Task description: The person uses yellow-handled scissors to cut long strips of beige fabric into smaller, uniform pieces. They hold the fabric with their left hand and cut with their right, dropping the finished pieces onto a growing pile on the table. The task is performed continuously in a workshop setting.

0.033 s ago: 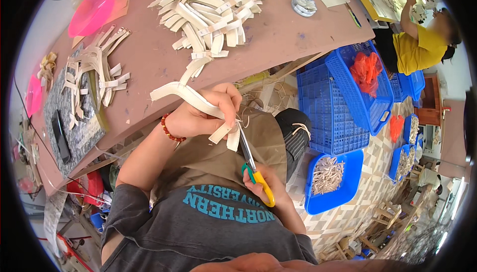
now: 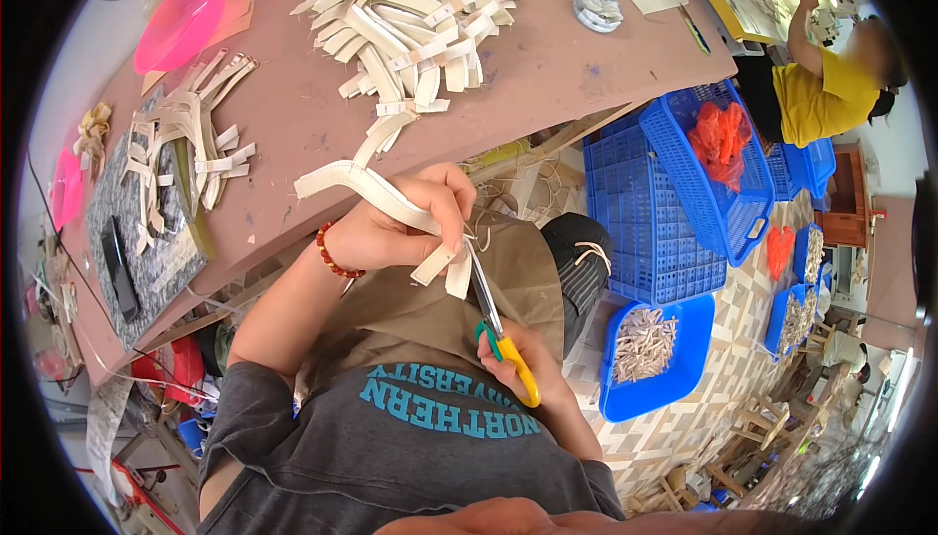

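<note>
My left hand (image 2: 405,227), with a beaded bracelet at its wrist, pinches a cream fabric strap (image 2: 342,176) just off the table's front edge. The strap curves over the fingers, and its short ends hang below the fingertips. My right hand (image 2: 523,364) is closed round the yellow and green handles of a pair of scissors (image 2: 486,291). The narrow blades point up and reach the strap ends beside my left fingertips; whether they touch the fabric I cannot tell. From the heap of cream straps (image 2: 410,22), a chain of strap pieces trails toward my left hand.
On the brown table (image 2: 547,85) lie a second strap bunch (image 2: 195,129), a phone (image 2: 120,276), a pink plate-like piece (image 2: 183,19) and a tape roll (image 2: 597,10). Blue crates (image 2: 650,213) and a blue tub (image 2: 684,369) of small pieces stand at right. A person in yellow (image 2: 826,95) works beyond.
</note>
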### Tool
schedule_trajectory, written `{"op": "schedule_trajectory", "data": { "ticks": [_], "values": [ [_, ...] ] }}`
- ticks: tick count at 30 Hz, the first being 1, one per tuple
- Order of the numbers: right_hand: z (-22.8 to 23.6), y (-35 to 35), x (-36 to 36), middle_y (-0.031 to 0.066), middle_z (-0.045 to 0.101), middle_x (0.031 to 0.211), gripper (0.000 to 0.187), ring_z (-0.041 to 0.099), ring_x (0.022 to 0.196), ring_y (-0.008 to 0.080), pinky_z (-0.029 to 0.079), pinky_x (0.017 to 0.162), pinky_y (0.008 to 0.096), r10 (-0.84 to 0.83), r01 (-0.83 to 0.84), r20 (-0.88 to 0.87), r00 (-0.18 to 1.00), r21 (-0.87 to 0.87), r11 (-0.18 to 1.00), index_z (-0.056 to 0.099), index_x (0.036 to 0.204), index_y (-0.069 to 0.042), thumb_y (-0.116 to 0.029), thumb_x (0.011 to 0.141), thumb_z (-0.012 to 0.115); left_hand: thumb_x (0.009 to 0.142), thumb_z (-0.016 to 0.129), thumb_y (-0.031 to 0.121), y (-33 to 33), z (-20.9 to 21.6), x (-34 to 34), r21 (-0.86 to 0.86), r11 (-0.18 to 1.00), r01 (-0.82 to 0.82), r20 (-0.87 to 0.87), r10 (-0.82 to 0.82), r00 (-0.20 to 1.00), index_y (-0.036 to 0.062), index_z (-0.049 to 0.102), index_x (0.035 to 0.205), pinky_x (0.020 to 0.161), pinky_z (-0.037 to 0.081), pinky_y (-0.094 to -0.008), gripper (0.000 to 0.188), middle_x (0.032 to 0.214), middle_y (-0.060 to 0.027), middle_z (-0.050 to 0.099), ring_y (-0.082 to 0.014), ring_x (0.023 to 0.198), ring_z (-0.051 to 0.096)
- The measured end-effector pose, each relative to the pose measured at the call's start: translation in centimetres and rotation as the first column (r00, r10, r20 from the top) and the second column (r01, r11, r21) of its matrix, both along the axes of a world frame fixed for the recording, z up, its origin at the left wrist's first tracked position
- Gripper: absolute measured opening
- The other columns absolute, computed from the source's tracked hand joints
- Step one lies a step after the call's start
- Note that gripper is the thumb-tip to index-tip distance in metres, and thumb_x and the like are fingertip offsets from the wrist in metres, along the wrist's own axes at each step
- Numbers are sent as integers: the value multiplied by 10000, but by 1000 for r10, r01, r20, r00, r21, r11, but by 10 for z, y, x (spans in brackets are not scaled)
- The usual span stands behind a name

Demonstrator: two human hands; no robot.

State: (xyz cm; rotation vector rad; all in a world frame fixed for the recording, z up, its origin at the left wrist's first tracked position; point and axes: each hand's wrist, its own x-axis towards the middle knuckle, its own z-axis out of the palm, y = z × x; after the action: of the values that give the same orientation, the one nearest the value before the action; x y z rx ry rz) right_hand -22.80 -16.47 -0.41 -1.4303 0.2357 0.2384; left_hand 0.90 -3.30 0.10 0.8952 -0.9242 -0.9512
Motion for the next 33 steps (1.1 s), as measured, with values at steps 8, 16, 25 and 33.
{"op": "schedule_trajectory", "data": {
  "ticks": [8, 16, 25, 33],
  "values": [
    [3, 3, 4, 27, 466, 682, 436, 455, 593, 117, 381, 550, 259, 9, -9, 15, 1000, -9, 1000, 511, 832, -21, -442, 828, 625, 716, 701, -5, 1, 6, 10, -17, 998, 68, 171, -64, 983, 103, 662, 786, 718, 385, -256, 134, 929, -86, 503, -142, 826, 449],
    [-2, 4, 2, 15, 460, 676, 557, 432, 586, 100, 365, 534, 256, 21, -21, 12, 1000, 17, 1000, 507, 832, -23, -564, 781, 629, 705, 713, -10, -2, 12, 11, 8, 994, 105, 187, -105, 977, 118, 675, 763, 685, 388, -243, 145, 913, -77, 500, -141, 809, 464],
    [-1, 1, -1, 34, 476, 725, 482, 460, 587, 127, 368, 524, 264, 25, -26, 30, 999, 42, 999, 512, 797, -26, -491, 809, 636, 650, 633, -86, -2, 16, 13, 1, 988, 152, 191, -149, 970, 63, 653, 757, 726, 405, -259, 185, 885, -77, 525, -163, 875, 486],
    [1, -6, -6, 33, 474, 695, 448, 459, 579, 130, 376, 541, 263, 39, -39, 2, 999, -44, 998, 512, 806, -25, -446, 803, 664, 694, 658, -51, -3, 16, 18, 63, 973, 221, 204, -229, 952, 54, 643, 810, 719, 416, -261, 157, 890, -55, 533, -165, 870, 502]
  ]
}}
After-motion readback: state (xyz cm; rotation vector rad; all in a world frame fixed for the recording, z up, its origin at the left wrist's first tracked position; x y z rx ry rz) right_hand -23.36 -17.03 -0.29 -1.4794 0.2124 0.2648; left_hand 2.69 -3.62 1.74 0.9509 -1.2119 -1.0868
